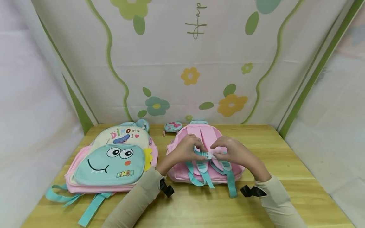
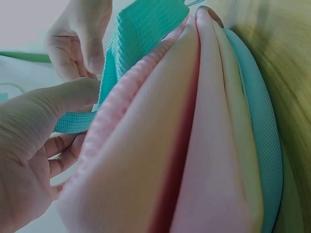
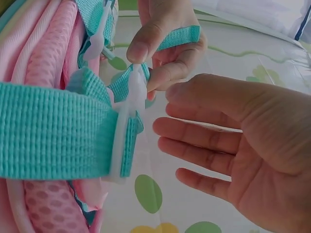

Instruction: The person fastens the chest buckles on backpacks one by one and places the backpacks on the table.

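Both forearms come in from the near edge, wrists angled inward, hands facing each other over the pink backpack (image 1: 179, 172). My left hand (image 1: 188, 148) pinches a white clip (image 1: 209, 155) on teal webbing between thumb and fingers. My right hand (image 1: 233, 151) is just beside it, fingers nearly straight and a little spread, thumb reaching toward my left fingers (can't tell if it touches the clip). So: left clamped on the clip, right not gripping anything, hands close together.

Clip location: between my hands, above the strap side of the pink backpack, which faces up, right of centre on the wooden table (image 1: 205, 209).

Counts: two backpacks. The second, a dino backpack (image 1: 114, 169), lies left of my hands, face up, with two printed eyes on its front pocket. One round pouch (image 1: 173, 127) at the back, between the bags. Two white strap adjusters (image 1: 201, 167) below my hands, teal tails hanging from them. Two black wrist mounts (image 1: 166, 188), one per sleeve. Two orange flowers (image 1: 232, 105) on the backdrop (image 1: 159, 63).
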The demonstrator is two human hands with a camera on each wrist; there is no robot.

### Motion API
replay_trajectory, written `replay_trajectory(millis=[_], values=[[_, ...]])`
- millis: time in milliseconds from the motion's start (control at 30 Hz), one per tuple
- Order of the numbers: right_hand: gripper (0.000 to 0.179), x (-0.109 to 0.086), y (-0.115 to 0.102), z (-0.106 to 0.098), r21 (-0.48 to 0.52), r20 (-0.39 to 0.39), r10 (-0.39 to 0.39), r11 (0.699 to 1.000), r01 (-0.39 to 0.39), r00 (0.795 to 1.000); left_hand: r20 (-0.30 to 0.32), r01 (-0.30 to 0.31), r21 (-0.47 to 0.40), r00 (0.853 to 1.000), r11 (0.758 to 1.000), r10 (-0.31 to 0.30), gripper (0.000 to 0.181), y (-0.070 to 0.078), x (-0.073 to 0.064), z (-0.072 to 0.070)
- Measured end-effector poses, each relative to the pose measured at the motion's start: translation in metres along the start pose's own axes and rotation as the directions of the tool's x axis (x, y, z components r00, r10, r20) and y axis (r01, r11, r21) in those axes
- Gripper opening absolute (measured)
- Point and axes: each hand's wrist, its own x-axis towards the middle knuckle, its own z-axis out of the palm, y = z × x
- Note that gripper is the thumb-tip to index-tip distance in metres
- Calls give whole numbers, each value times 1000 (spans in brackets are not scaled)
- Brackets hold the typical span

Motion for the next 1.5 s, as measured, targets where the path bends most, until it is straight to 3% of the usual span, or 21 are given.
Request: replay_trajectory(millis=[133, 333, 533, 1100, 1500], values=[[25, 2, 3, 1, -3, 61, 15, 1000, -15, 998, 1, 34, -24, 999, 999, -34, 19, -3, -2, 0], [29, 1, 7, 1, 16, 131, 73, 997, -76, 989, -9, -6, -27, 1000, 1000, 5, 19, -6, 0, 2], [25, 2, 9, 3, 18, 154, 71, 997, -74, 985, -13, -3, -44, 1000, 999, 2, 19, -7, 0, 3], [19, 2, 13, 3, 11, 48, -10, 1000, 10, 999, -67, -22, -137, 998, 990, 13, 20, -11, -1, 2], [17, 1, 10, 6, -26, -9, -67, 997, 67, 998, -100, -48, -122, 994, 991, 36, 20, -10, -1, 2]])
